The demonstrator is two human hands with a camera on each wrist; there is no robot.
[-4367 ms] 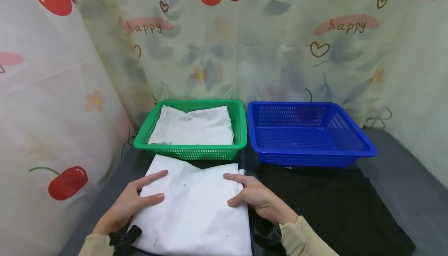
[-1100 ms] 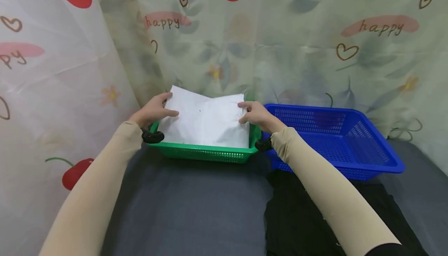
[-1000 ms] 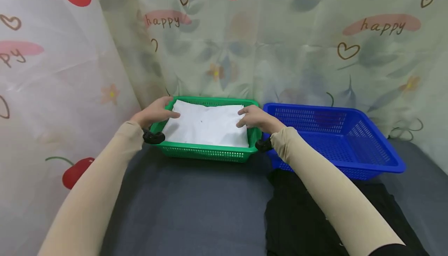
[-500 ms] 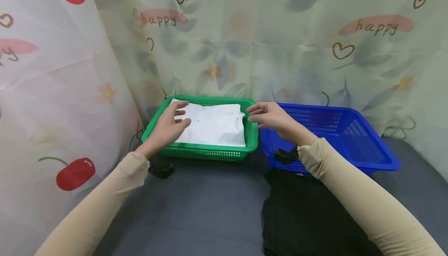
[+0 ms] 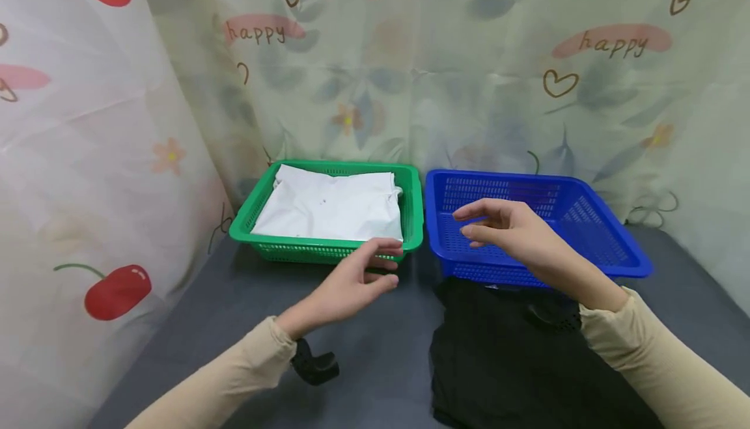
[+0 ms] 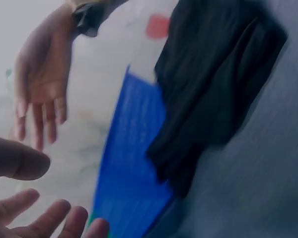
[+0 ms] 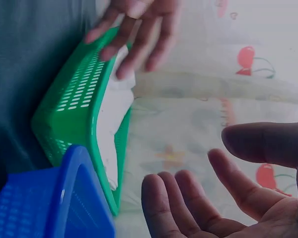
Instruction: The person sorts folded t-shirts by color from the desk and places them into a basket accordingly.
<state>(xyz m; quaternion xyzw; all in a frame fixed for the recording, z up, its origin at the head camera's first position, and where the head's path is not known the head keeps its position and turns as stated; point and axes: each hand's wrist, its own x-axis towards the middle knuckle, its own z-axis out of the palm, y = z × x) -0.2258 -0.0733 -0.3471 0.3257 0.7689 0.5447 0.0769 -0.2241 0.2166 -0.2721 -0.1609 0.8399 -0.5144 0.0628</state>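
Your left hand (image 5: 349,286) and right hand (image 5: 521,237), loose-fingered, seem between steps; likely grip black cloth (image 5: 521,360) in front of blue basket (image 5: 483,270).

Curtained-off workspace, cherry-print curtains (image 5: 445,113), gray tabletop (image 5: 383,357)

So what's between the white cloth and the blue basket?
In the head view, the side of the green plastic basket stands between the folded white cloth and the blue plastic basket.
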